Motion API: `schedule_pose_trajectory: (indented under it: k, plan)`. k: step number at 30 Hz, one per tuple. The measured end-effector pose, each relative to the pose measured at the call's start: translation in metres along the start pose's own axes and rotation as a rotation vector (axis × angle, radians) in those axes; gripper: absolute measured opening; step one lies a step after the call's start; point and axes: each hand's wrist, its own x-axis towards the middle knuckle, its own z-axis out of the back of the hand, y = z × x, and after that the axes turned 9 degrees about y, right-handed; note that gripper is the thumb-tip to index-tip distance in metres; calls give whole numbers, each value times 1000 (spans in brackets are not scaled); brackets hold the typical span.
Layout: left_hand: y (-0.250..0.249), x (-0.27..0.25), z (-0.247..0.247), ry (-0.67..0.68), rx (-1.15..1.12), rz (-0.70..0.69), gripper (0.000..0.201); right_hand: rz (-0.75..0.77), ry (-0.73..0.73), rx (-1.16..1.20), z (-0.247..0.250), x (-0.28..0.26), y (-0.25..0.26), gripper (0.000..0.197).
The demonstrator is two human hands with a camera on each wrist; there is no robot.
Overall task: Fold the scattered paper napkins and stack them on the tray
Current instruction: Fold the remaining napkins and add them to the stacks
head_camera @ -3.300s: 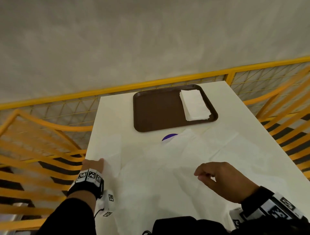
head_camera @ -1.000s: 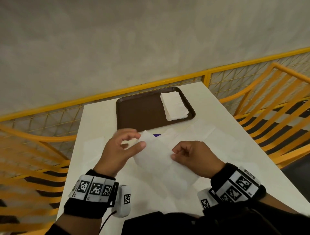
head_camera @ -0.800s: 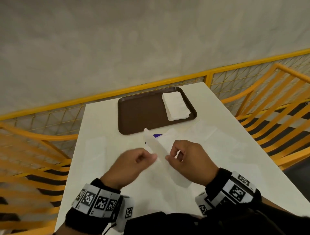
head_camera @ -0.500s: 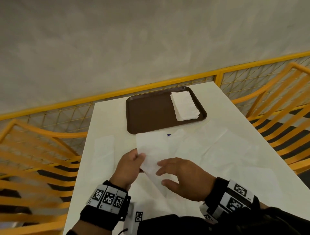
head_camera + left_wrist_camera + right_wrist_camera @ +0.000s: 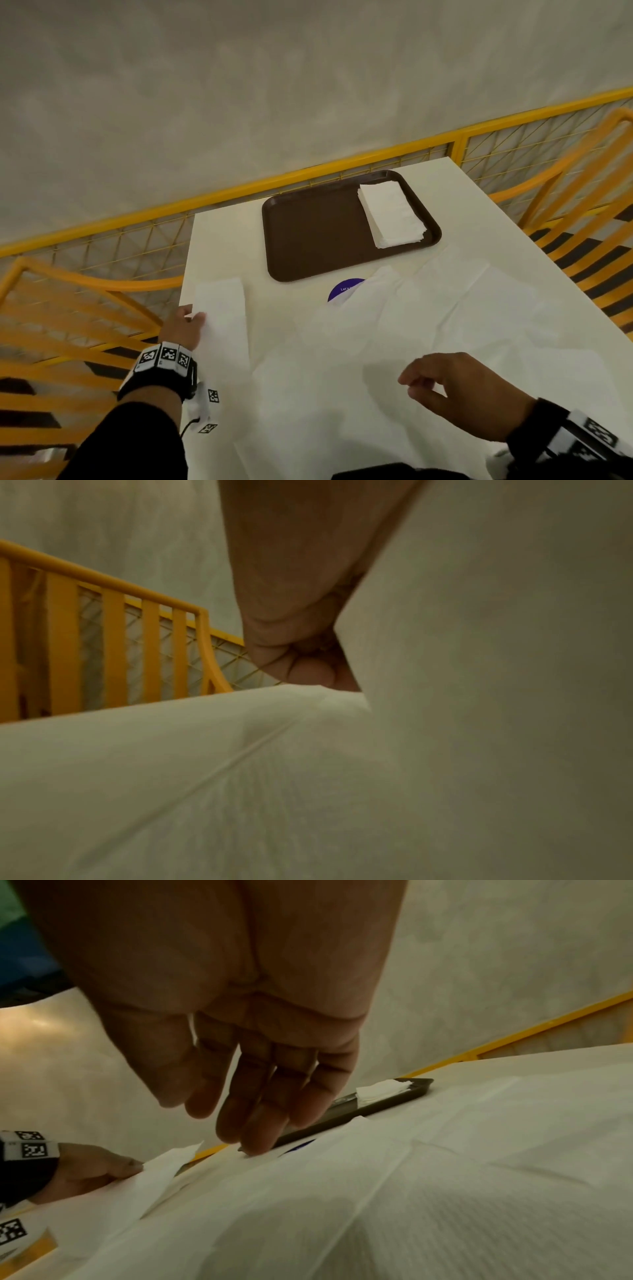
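Head view, right hand (image 5: pixel 459 397) hovering loosely open and empty above unfolded white paper napkins (image 5: pixel 394 342) spread on the white table (image 5: pixel 222 240), left hand (image 5: pixel 183 325) pinching a folded white napkin strip (image 5: pixel 224 315) at the table's left edge, beyond them a brown rectangular plastic tray (image 5: pixel 308 233) with a stack of folded white napkins (image 5: pixel 390 214) on its right side.

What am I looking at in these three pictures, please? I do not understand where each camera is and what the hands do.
No machine here: a person works with bare hands, wearing cameras. The head view looks down on a white table. The other two views come from cameras on each wrist. A brown plastic tray holds a stack of folded white paper napkins. Unfolded white napkins lie spread over the table. The left hand grips a folded white napkin strip at the table's left edge. The right hand hovers, relaxed, holding nothing.
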Motion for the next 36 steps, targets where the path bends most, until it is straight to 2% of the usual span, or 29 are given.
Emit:
schedule_pose_trajectory:
  k: [5, 8, 12, 17, 20, 22, 23, 26, 29, 32, 34, 36]
  plan:
    - [9, 13, -7, -36, -133, 65, 45, -62, 13, 14, 1, 1, -3, 12]
    - [11, 13, -6, 35, -156, 42, 52, -74, 29, 8, 2, 4, -4, 12]
    - [14, 13, 3, 102, 113, -56, 40, -95, 35, 10, 1, 5, -6, 12]
    - [11, 12, 8, 146, 201, -82, 46, -113, 62, -5, -3, 7, -5, 14]
    - [1, -2, 3, 85, 424, -68, 50, -123, 73, 1, -5, 6, -8, 15]
    - [-13, -26, -11, 44, 569, -132, 42, -130, 68, -3, -6, 5, -10, 15]
    - [-22, -42, -21, 73, 563, -184, 35, -133, 65, -3, -6, 5, -11, 15]
    - [-41, -89, -56, 333, 503, -357, 21, -134, 71, -2, -6, 4, -11, 16]
    - [-47, -125, -88, 481, 601, -330, 42, -124, 67, -8, -7, 2, -7, 16]
    - [-40, -148, -112, 471, 694, -214, 70, -120, 45, -12, -6, -2, -8, 16]
    - [-34, -154, -119, 434, 672, -182, 72, -126, 36, -5, -5, -7, -10, 16]
    - [-33, -154, -118, 427, 707, -198, 64, -135, 24, 3, -5, -12, -12, 15]
